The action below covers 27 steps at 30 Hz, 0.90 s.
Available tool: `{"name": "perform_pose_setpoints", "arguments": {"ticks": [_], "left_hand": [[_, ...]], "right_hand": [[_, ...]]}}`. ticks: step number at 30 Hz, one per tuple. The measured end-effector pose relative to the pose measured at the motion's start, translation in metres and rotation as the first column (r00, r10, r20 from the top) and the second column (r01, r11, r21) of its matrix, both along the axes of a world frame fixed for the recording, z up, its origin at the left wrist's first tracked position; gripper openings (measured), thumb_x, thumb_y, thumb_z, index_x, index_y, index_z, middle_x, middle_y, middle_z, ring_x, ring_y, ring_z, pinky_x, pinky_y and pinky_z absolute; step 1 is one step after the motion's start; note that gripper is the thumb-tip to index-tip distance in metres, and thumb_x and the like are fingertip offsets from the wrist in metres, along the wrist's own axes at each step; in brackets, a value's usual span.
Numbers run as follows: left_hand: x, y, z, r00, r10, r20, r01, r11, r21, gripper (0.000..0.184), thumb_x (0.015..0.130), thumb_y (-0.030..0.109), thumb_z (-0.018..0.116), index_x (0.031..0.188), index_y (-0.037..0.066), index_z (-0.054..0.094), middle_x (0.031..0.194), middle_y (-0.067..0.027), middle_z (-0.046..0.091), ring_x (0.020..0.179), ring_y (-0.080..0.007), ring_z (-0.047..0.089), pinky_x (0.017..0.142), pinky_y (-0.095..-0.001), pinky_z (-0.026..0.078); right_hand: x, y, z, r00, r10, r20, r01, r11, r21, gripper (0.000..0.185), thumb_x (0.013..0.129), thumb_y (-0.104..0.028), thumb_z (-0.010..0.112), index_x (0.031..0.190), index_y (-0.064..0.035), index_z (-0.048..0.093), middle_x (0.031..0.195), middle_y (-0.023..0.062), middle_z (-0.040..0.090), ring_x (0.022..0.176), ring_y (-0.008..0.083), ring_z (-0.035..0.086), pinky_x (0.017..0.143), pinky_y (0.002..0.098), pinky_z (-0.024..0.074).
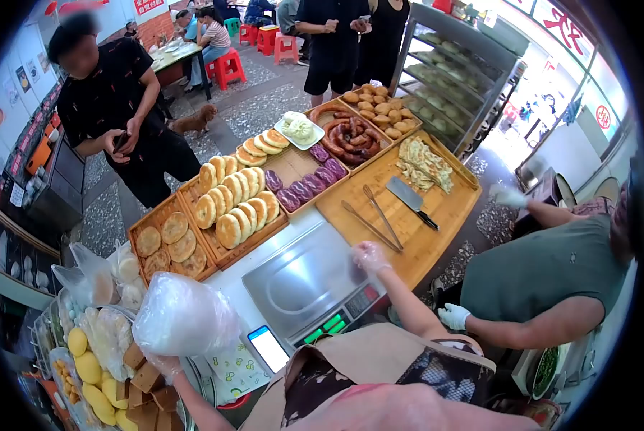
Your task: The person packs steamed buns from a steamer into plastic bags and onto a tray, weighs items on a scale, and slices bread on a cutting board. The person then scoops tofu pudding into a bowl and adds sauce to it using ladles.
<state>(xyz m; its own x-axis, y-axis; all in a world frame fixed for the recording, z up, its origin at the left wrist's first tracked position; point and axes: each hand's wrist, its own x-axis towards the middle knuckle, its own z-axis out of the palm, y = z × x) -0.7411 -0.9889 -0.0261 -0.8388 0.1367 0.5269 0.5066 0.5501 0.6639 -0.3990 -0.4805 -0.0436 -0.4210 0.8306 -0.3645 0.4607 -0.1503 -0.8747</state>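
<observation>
My left hand (165, 365), in a clear glove, is closed at the lower edge of a bulky bundle of clear plastic bags (185, 316), which hides part of its fingers. In a clear glove too, my right hand (371, 256) hovers at the right edge of the metal-topped scale (304, 276), its fingers curled with nothing visible in them. Close beyond it, metal tongs (374, 223) lie on the wooden board (437, 237). A cleaver (408, 200) with a black handle rests there too, beside sliced flatbread (424, 165). A lit phone (268, 349) lies beside the scale.
Trays hold round breads (236, 201), flat cakes (175, 244), purple buns (304, 188) and sausages (347, 136). Yellow buns (88, 366) and brown cake blocks (147, 381) sit lower left. A person in green (545, 273) works at right. Another person (121, 108) stands across the counter.
</observation>
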Motion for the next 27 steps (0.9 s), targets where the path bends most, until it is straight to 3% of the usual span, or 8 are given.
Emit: {"name": "perform_pose_setpoints", "arguments": {"ticks": [4,7,8,10,11,12,16,27], "left_hand": [[0.021,0.024,0.036,0.996,0.083,-0.043,-0.09,0.976,-0.198,0.058,0.072,0.005,0.07,0.124,-0.002,0.045,0.123,-0.019,0.052,0.115,-0.0331,0.049,0.099,-0.0384,0.038],[0.016,0.019,0.031,0.999,0.05,0.016,-0.048,0.991,-0.126,0.06,0.07,0.004,0.071,0.123,-0.003,0.046,0.123,-0.0204,0.051,0.117,-0.0339,0.047,0.1,-0.038,0.037],[0.012,0.015,0.02,0.998,0.06,-0.005,-0.06,0.994,-0.096,0.064,0.068,0.004,0.072,0.125,-0.004,0.044,0.124,-0.0219,0.05,0.118,-0.0349,0.046,0.101,-0.0387,0.036],[0.007,0.003,0.008,0.993,0.114,-0.025,-0.117,0.967,-0.228,0.068,0.068,0.005,0.072,0.128,-0.004,0.043,0.127,-0.0229,0.049,0.119,-0.0361,0.045,0.103,-0.0392,0.034],[-0.018,-0.019,-0.035,0.997,0.068,0.03,-0.069,0.998,0.015,0.065,0.068,0.005,0.071,0.126,-0.004,0.044,0.127,-0.0235,0.049,0.119,-0.0373,0.045,0.103,-0.0392,0.034],[-0.011,-0.014,-0.018,0.994,0.092,-0.061,-0.105,0.962,-0.252,0.061,0.069,0.006,0.07,0.124,-0.004,0.047,0.126,-0.0244,0.049,0.118,-0.0387,0.044,0.103,-0.0398,0.034],[-0.008,-0.004,0.002,0.992,0.111,-0.064,-0.128,0.875,-0.467,0.055,0.069,0.006,0.069,0.12,-0.004,0.05,0.123,-0.0237,0.051,0.117,-0.0387,0.045,0.102,-0.0406,0.034],[-0.002,-0.006,0.002,0.983,0.161,-0.089,-0.184,0.875,-0.447,0.052,0.07,0.006,0.068,0.118,-0.004,0.052,0.121,-0.0226,0.053,0.116,-0.0383,0.046,0.101,-0.0412,0.035]], "right_hand": [[0.009,-0.025,0.008,0.999,0.04,0.003,-0.04,0.999,0.035,0.013,0.084,-0.015,0.056,0.083,-0.0047,0.064,0.061,0.0042,0.061,0.05,0.0101,0.056,0.048,0.0247,0.0446],[0.007,-0.025,-0.005,0.993,0.119,0.0,-0.119,0.989,0.086,0.016,0.084,-0.017,0.055,0.083,-0.0038,0.064,0.061,0.0046,0.061,0.051,0.0119,0.057,0.049,0.0268,0.0459],[0.007,-0.024,0.001,0.969,0.225,0.105,-0.244,0.941,0.236,0.021,0.085,-0.02,0.053,0.084,-0.0024,0.064,0.061,0.0055,0.061,0.053,0.0141,0.059,0.051,0.029,0.0473],[-0.001,-0.028,0.011,0.934,0.315,0.171,-0.348,0.911,0.22,0.017,0.086,-0.015,0.052,0.078,-0.004,0.062,0.063,0.0055,0.06,0.054,0.014,0.055,0.049,0.0277,0.0442],[-0.007,-0.03,0.002,0.95,0.294,0.106,-0.308,0.937,0.163,0.017,0.086,-0.016,0.053,0.079,-0.0037,0.063,0.063,0.0051,0.06,0.054,0.0134,0.056,0.05,0.0274,0.0447],[-0.012,-0.032,-0.006,0.965,0.259,0.04,-0.262,0.958,0.112,0.018,0.086,-0.018,0.054,0.081,-0.0033,0.063,0.063,0.0048,0.06,0.055,0.0129,0.056,0.051,0.027,0.0453],[-0.026,-0.033,0.01,0.944,0.324,0.057,-0.328,0.941,0.084,0.019,0.087,-0.021,0.055,0.093,-0.0038,0.061,0.067,0.0062,0.062,0.058,0.0137,0.06,0.055,0.0282,0.0484],[-0.035,-0.013,0.013,0.935,0.354,-0.036,-0.355,0.932,-0.067,0.019,0.087,-0.021,0.055,0.091,-0.0033,0.061,0.067,0.0042,0.06,0.058,0.012,0.057,0.053,0.0272,0.047]]}}
